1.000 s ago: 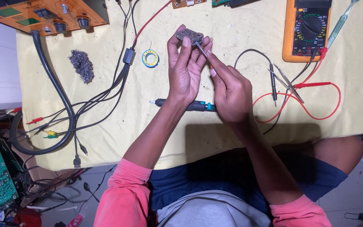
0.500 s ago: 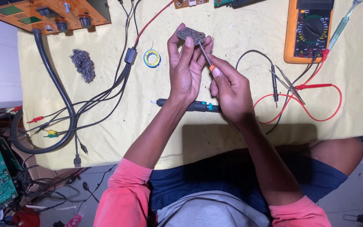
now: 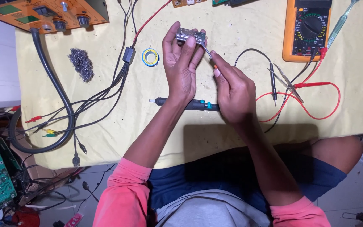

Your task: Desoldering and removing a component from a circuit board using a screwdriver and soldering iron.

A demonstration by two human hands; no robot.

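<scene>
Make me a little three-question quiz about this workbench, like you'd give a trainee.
1. True or false: the left hand holds the small metal part up off the yellow cloth.
2. What does the right hand hold against that part?
A. a thin screwdriver
B. a hammer
C. a paintbrush
3. Fill in: the orange multimeter lies to the ____ of the hands, and its red lead loops on the cloth.

Key: 1 true; 2 A; 3 right.
</scene>
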